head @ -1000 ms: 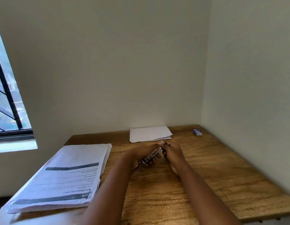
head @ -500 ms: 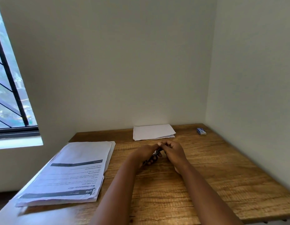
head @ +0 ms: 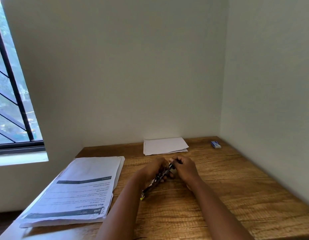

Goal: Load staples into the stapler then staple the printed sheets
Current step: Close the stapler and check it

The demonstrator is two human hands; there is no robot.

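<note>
L hand (head: 154,170) wraps stapler (head: 159,177) above desk (head: 219,196). R hand (head: 185,168) fingers pinch its far tip.

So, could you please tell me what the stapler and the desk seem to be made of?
Stapler: apparently metal, going by the bright glints along its thin dark body; the yellow tip near the forearm may be plastic. Desk: wood or wood-look laminate, matte, with brown streaked grain; which one I cannot tell.

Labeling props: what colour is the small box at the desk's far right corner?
Blue, with a paler end, as far as the head view shows: the small box is tiny there.
</note>
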